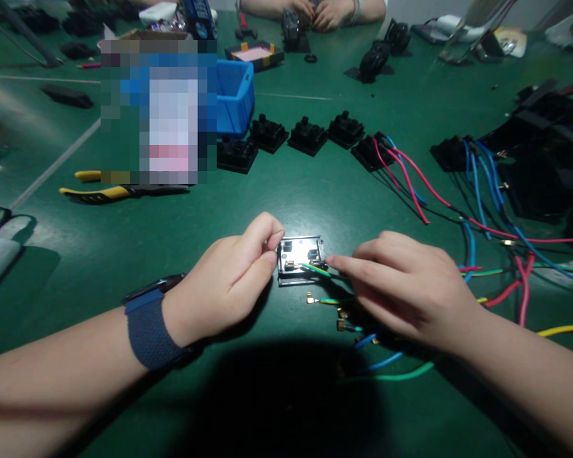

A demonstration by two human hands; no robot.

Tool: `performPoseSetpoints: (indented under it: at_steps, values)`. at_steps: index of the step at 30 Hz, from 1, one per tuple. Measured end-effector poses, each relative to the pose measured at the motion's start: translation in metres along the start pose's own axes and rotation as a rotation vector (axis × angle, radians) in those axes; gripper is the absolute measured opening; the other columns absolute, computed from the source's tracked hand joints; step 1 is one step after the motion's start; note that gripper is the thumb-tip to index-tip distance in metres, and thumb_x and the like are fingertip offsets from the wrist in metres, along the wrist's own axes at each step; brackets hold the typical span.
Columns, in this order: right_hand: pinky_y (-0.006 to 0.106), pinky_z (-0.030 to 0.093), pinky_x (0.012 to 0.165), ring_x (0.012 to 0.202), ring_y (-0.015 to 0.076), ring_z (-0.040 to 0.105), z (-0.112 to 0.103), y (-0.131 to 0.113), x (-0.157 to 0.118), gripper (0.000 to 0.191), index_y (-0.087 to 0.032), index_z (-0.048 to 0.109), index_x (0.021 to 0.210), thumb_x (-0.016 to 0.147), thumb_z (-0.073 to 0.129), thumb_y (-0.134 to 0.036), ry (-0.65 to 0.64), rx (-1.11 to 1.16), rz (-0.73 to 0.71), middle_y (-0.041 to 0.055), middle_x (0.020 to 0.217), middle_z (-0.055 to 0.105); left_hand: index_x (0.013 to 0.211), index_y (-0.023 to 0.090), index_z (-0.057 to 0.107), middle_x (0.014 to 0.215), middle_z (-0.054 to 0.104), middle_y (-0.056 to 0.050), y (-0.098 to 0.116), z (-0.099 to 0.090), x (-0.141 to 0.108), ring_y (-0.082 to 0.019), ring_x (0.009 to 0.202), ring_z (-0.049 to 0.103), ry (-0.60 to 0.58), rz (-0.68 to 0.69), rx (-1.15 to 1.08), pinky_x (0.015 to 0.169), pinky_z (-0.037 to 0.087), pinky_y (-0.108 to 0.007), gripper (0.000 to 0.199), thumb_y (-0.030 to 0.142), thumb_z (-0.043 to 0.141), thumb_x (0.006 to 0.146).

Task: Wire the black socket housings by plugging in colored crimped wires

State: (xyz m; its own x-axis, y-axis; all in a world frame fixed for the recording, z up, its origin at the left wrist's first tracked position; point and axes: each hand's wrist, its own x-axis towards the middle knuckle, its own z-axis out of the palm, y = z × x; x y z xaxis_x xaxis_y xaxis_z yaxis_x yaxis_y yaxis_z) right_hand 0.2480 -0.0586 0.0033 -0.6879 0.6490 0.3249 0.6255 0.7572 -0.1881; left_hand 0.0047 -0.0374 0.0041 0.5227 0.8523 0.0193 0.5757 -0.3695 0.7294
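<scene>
The left hand [229,277] pinches the left edge of a small black casing [298,280] between thumb and bent fingers. The casing sits on the green counter [229,216], between the two hands. The right hand [410,280] comes in from the other side with its fingers close together, the index fingertip at the casing's right edge. A green-and-yellow wire [318,270] runs from the casing towards those fingers; whether they pinch it or only press beside it, I cannot tell.

The grip at the left is at one edge only, so a sideways push from the right hand could swivel or tip the casing. The wire looks springy and might lift or twist its end out of line if the fingertip slips. A brass clip [310,298] on another wire lies just below the casing, and more ends crowd under the right palm, so the wrong one could get picked up or snagged. The blue wire [384,363] and green wire [405,375] pass near the right wrist; a forearm dragging over them could tug the bundle. The shadow around these ends makes such a mix-up likelier.
</scene>
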Motion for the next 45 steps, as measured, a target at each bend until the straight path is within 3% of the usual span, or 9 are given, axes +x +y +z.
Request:
performPoseSetpoints:
  at_steps: [28,34,45]
  values:
    - [0.029,0.041,0.058,0.072,0.0176,0.053,0.0000,0.0007,0.0007,0.029,-0.014,0.062,0.113,0.088,0.048,-0.020,0.001,-0.004,-0.014,0.0089,0.084,0.063,0.082,0.021,0.035,0.065,0.039,0.005,0.0023,-0.0007,-0.0007,-0.012,0.056,0.038,-0.039,0.008,0.098,0.056,0.028,-0.027,0.008,0.020,0.032,0.089]
    - [0.030,0.041,0.057,0.071,0.0179,0.052,-0.0001,0.0003,0.0009,0.029,-0.014,0.063,0.112,0.088,0.048,-0.019,0.006,-0.009,-0.015,0.0088,0.084,0.063,0.078,0.021,0.034,0.065,0.039,0.005,0.0023,-0.0012,0.0002,-0.011,0.057,0.038,-0.018,-0.002,0.059,0.057,0.029,-0.026,0.011,0.014,0.033,0.087]
    - [0.029,0.040,0.057,0.070,0.0178,0.051,0.0004,0.0002,0.0012,0.028,-0.013,0.062,0.111,0.087,0.049,-0.019,0.006,-0.011,-0.031,0.0090,0.083,0.063,0.081,0.021,0.034,0.065,0.037,0.006,0.0015,-0.0010,-0.0001,-0.012,0.056,0.037,-0.030,-0.007,0.038,0.057,0.028,-0.027,0.008,0.019,0.033,0.089]
